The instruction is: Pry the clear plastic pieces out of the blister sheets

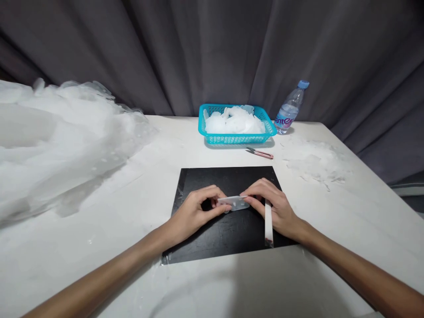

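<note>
A small, translucent white piece of thin sheet (236, 203), apparently folded, is held just over the black mat (212, 238). My left hand (200, 210) pinches its left end between thumb and fingers. At the opposite end, my right hand (271, 205) grips the piece with thumb and index finger. A white, flat stick-like tool (268, 223) with a dark and reddish lower tip is also tucked in my right hand, pointing toward me. Its upper part is hidden by the fingers.
Behind the mat lie thread snips (260, 153) with pink handles. A turquoise basket (236, 138) of white pieces stands farther back, beside a water bottle (289, 112). At left is a large heap of white sheer material (59, 145); thin scraps (319, 161) lie at right.
</note>
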A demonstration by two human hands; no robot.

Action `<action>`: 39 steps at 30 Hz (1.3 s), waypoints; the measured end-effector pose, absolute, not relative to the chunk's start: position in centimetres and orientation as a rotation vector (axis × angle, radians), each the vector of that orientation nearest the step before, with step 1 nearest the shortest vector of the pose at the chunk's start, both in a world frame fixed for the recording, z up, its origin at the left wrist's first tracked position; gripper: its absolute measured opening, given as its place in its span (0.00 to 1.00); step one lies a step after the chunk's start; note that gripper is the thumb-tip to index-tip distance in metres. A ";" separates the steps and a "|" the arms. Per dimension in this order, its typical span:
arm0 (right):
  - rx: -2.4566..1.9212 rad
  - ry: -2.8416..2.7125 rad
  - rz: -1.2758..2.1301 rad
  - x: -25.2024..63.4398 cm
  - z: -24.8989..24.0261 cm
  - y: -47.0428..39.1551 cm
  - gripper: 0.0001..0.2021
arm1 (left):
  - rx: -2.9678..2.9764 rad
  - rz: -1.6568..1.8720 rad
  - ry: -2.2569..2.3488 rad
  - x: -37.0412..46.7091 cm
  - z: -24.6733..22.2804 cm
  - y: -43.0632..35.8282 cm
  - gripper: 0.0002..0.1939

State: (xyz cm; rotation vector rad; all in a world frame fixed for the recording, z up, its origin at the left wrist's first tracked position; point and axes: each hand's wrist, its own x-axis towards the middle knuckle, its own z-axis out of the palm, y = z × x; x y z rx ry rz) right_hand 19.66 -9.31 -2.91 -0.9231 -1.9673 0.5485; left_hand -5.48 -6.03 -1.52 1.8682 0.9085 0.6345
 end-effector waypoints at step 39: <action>-0.810 -1.966 0.413 19.1 -2.6 -9.6 0.10 | 2.254 0.967 0.801 -5.3 -2.0 -7.2 0.10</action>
